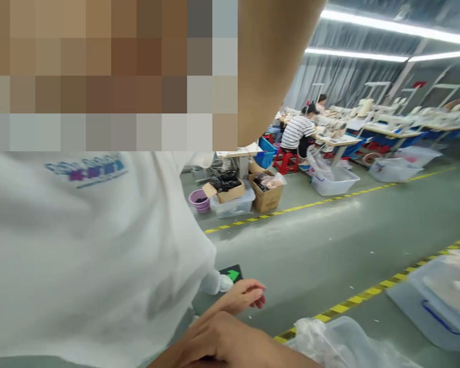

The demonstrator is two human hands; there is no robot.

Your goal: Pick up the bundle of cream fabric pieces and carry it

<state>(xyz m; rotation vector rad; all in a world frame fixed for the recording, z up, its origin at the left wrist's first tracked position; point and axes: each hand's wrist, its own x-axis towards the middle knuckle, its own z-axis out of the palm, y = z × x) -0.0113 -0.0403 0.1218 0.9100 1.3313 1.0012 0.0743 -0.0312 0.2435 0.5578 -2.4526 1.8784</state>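
Closely | left hand [242,296] beyond bag [329,343], loosely curled, empty | right hand [216,341] beside bag, grip untellable | shirt [92,255] crowded view; hands might bump it.

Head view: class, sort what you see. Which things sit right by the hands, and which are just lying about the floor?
By the hands: upper hand; lower hand; crumpled clear plastic; dark item with green arrow.

Lying about: cardboard box; purple basket; clear tub; red stool; white-shirted person standing close.
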